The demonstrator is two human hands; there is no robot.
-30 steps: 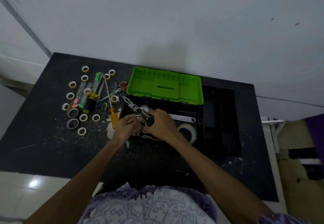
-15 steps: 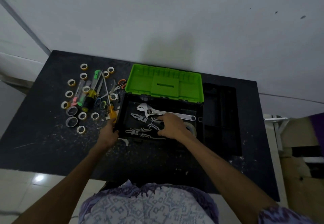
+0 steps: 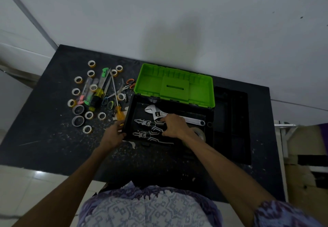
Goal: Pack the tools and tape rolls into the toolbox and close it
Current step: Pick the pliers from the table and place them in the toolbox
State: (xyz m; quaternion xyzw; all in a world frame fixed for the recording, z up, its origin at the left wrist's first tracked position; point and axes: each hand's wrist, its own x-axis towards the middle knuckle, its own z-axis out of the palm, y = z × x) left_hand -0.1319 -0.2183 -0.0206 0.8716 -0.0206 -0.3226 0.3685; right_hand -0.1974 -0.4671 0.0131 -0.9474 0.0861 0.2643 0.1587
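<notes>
Toolbox is sitting open near the middle of the black bench, its green lid thrown back toward twelve o'clock and its long axis running from nine to three o'clock. Packing is only getting started, by the look of it: an adjustable wrench is lying inside along that same axis with its head pointing to nine o'clock, two pairs of pliers are lying below it with their noses also pointing to nine o'clock, and a clear tape roll is showing at the three o'clock end of the box. The right hand is reaching into the box with fingers curled around the pliers' handles, apparently settling them in place. The left hand is gripping the box's nine o'clock rim, steadying it. Most of the work is still waiting: at ten o'clock from the box a pile of screwdrivers and cutters, scissors and many small tape rolls are lying loose on the bench. A black tray is sitting just beside the box at three o'clock, and the lid is not yet being closed.
</notes>
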